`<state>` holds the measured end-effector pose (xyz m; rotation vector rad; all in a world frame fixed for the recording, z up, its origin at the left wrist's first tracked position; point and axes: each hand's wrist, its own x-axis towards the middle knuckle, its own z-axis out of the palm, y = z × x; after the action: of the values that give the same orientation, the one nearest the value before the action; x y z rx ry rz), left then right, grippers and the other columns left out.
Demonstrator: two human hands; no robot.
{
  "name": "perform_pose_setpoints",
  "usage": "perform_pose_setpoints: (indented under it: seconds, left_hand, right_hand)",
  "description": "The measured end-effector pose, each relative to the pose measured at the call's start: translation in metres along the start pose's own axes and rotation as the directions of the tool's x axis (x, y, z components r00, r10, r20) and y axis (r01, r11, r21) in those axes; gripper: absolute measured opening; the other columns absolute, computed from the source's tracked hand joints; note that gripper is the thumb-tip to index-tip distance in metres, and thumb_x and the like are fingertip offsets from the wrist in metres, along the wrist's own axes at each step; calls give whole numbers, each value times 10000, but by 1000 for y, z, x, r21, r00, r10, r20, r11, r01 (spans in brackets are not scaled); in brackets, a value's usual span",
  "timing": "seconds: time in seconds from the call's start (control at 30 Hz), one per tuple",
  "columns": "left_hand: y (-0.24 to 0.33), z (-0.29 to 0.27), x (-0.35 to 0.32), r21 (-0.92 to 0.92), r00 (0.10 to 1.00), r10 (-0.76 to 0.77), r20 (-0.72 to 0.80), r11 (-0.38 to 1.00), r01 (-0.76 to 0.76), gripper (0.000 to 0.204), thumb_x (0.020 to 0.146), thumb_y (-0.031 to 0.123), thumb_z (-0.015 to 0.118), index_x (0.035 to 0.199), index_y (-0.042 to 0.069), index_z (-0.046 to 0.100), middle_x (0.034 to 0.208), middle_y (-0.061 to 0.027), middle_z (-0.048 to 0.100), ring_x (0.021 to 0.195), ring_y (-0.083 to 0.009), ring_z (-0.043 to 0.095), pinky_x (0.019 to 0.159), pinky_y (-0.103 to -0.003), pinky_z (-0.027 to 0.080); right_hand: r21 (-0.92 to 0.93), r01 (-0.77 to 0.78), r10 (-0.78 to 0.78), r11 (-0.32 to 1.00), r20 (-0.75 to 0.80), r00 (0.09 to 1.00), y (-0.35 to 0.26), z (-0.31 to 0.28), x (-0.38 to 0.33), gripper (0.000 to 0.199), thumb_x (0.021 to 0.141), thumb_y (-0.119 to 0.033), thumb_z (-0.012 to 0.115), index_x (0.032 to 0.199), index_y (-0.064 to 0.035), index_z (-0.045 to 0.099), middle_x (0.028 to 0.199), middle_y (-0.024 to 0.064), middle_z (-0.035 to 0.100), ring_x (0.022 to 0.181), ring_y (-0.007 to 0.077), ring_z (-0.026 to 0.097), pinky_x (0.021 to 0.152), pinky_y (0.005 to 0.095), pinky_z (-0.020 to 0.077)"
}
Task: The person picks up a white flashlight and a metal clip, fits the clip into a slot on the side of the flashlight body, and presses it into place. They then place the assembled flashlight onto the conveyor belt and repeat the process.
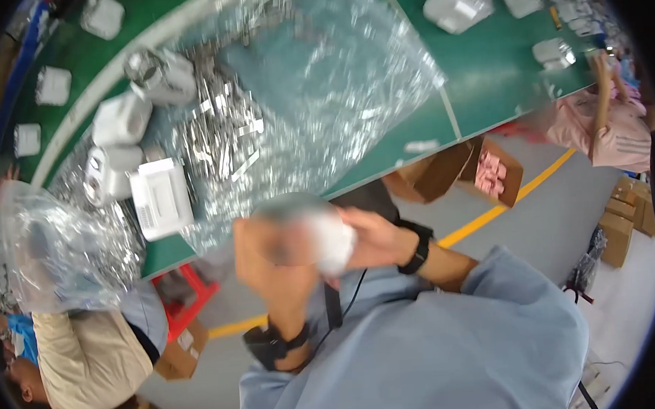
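Observation:
In front of my chest, just off the table's near edge, I hold a white plastic housing (334, 242) between both hands. My right hand (379, 237) is closed round its right side, the thumb along the top. My left hand (266, 250) is closed against the other side; its fingertips are badly blurred. Beyond it, clear plastic sheeting (365, 95) covers much of the table, and a pile of thin silvery metal strips (219, 125) lies on it. Left of the strips stand several white housings, the nearest one (161, 198) boxy with a slotted side.
The green table (406, 134) carries more white housings (459, 1) at the far right and far left. At left, a person in a cream top (95, 357) is beside a clear bag (57, 246). Open cardboard boxes (432, 174) and a red stool (190, 298) stand below the table edge.

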<state>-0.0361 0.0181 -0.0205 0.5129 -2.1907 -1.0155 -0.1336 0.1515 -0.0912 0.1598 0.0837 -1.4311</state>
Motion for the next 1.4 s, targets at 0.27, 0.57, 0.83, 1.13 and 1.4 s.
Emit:
perform_pose_setpoints:
  seconds: [0.27,0.57,0.83,1.13,1.4]
  left_hand:
    - [30,-27,21,-497,949,-226,-222,863,90,78,880,7,586,917,-1,518,897,-90,516,660,-110,486,549,-224,372]
    - [-7,-61,-6,-316,940,-325,-102,907,279,45,918,16,565,913,-9,528,905,-76,523,662,-105,497,573,-226,386]
    - [0,-57,16,-343,963,-266,47,901,265,96,876,1,620,950,-6,560,953,-83,541,763,-126,532,648,-245,443]
    - [22,-3,72,-628,992,-121,44,769,122,837,783,67,743,1477,66,275,1103,-160,580,1017,-264,611,745,-345,553]
    - [17,-23,46,-788,767,-397,504,150,597,706,871,83,635,1476,108,271,992,-134,585,795,-207,655,602,-313,568]
  right_hand:
    - [-873,-108,-728,-475,321,606,-197,192,-23,682,730,-168,773,1323,-59,455,1128,79,604,1102,189,597,916,345,510]
    - [-331,-694,-764,-639,171,622,-481,147,-16,859,687,-382,830,1367,-89,393,1191,179,606,1113,329,597,947,380,463]
    - [-17,-648,-586,-762,444,678,-484,160,51,895,693,-592,717,1406,-112,467,1216,155,636,1164,316,588,1065,544,274]
    - [-476,10,-97,-879,200,975,-174,226,46,552,787,-344,733,1235,-35,638,1105,133,688,952,224,660,862,337,513]
    - [-647,-419,-635,-637,134,760,-215,116,35,240,902,-238,699,935,-4,661,751,26,640,651,85,553,576,273,442]
